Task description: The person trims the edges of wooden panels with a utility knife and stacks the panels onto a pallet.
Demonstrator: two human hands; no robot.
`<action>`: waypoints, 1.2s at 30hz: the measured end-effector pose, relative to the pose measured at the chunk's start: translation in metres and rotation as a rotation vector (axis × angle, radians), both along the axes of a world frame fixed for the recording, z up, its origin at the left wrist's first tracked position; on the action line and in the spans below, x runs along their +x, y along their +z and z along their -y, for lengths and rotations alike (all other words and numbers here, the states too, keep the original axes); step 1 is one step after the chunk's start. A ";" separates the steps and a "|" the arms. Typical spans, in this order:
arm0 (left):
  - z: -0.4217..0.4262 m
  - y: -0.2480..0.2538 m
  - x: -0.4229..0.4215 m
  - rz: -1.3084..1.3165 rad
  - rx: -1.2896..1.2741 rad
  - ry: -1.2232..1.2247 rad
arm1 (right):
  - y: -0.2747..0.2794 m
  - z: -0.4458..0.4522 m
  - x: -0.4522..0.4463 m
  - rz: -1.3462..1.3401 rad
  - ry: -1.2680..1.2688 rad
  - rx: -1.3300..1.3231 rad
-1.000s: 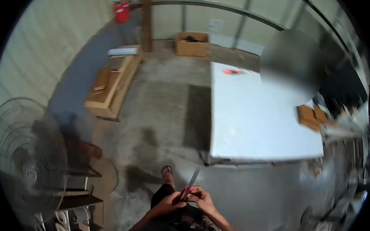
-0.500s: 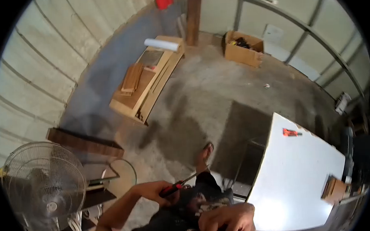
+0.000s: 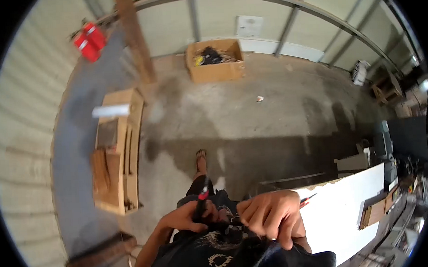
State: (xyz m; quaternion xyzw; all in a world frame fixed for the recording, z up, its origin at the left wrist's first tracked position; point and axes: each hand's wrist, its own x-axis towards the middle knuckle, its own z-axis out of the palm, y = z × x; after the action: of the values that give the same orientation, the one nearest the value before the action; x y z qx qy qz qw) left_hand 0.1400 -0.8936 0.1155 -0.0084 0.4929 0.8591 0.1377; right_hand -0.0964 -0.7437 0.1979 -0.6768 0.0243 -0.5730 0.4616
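My left hand is closed around the black and red handle of a screwdriver, held in front of my body with its thin shaft pointing up and away. My right hand hangs over the front of my dark printed shirt, its fingers curled downward and pressed together. Whatever lies between those fingers is hidden. Just right of that hand is a white-topped table, on which lies a red tool with a dark tip, partly covered by my hand.
A wooden bench with planks and a white roll stands at left. Ahead by the wall sits a cardboard box of dark items. Red fire extinguishers are at upper left. Small wooden pieces lie on the table's right side.
My view has swung to the right, so the bench and box appear further left and the fan has left the picture. The screwdriver now points more upright. My right hand shows higher in view.
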 end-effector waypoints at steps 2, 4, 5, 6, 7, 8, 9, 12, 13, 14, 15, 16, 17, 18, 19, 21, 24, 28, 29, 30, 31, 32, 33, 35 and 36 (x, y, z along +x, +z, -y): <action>0.034 -0.003 -0.090 -0.025 -0.055 -0.060 | -0.014 0.006 -0.060 0.192 -0.262 0.190; 0.065 0.004 -0.186 -0.019 -0.190 -0.172 | -0.020 0.020 -0.129 0.136 -0.415 0.225; 0.080 0.001 -0.227 0.100 -0.258 -0.192 | -0.021 0.025 -0.163 0.100 -0.486 0.237; 0.092 -0.014 -0.280 -0.009 -0.322 -0.192 | -0.021 0.033 -0.198 0.026 -0.516 0.235; 0.103 -0.040 -0.336 -0.092 -0.195 -0.212 | -0.013 0.040 -0.219 0.024 -0.611 0.166; 0.110 -0.055 -0.384 -0.138 -0.061 -0.210 | -0.002 0.041 -0.235 0.004 -0.680 0.182; 0.111 -0.035 -0.438 -0.102 0.035 -0.225 | 0.008 0.044 -0.253 -0.040 -0.776 0.201; 0.072 0.003 -0.566 -0.222 0.151 -0.472 | 0.034 0.048 -0.285 -0.069 -1.084 0.260; 0.048 0.014 -0.608 -0.250 0.162 -0.574 | 0.041 0.035 -0.310 -0.060 -1.181 0.296; 0.023 0.018 -0.640 -0.284 0.177 -0.668 | 0.046 0.019 -0.331 -0.037 -1.240 0.315; 0.000 0.017 -0.674 -0.283 0.162 -0.754 | 0.049 -0.001 -0.356 -0.007 -1.278 0.338; -0.020 0.014 -0.706 -0.241 0.127 -0.806 | 0.048 -0.022 -0.379 0.033 -1.312 0.361; -0.035 -0.004 -0.738 -0.217 0.139 -0.821 | 0.041 -0.040 -0.405 0.064 -1.398 0.342; -0.051 -0.024 -0.773 -0.206 0.151 -0.833 | 0.033 -0.057 -0.438 0.102 -1.425 0.322; -0.062 -0.027 -0.808 -0.128 0.120 -0.886 | 0.022 -0.076 -0.470 0.138 -1.442 0.304; -0.072 -0.040 -0.874 -0.114 0.113 -0.957 | 0.004 -0.108 -0.542 0.204 -1.368 0.265; -0.084 -0.050 -0.970 0.086 0.108 -0.991 | 0.002 -0.146 -0.656 0.181 -1.263 0.213; -0.114 -0.034 -1.096 0.049 -0.118 -1.153 | 0.027 -0.197 -0.793 0.045 -1.287 0.249; -0.125 -0.034 -1.127 0.011 -0.167 -1.155 | 0.019 -0.208 -0.825 0.029 -1.291 0.323; -0.138 -0.035 -1.157 -0.006 -0.185 -1.141 | 0.013 -0.222 -0.862 0.040 -1.324 0.310; -0.155 -0.042 -1.189 -0.010 -0.188 -1.109 | 0.002 -0.238 -0.893 0.104 -1.371 0.402; -0.176 -0.050 -1.218 0.084 -0.075 -1.035 | -0.009 -0.255 -0.924 0.174 -1.419 0.495; -0.198 -0.061 -1.252 0.175 0.038 -0.964 | -0.016 -0.276 -0.959 0.158 -1.488 0.656; -0.241 -0.084 -1.325 0.368 0.254 -0.825 | -0.041 -0.310 -1.022 0.245 -1.761 0.849; -0.258 -0.092 -1.361 0.477 0.352 -0.753 | -0.052 -0.325 -1.053 0.283 -1.934 0.919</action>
State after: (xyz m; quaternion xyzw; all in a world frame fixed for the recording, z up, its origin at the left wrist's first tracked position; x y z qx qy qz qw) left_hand -1.2209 -0.6356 0.0233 -0.0028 0.2634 0.7939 0.5481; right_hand -1.1492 -0.4183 0.1456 -0.0604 0.7076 -0.7037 0.0221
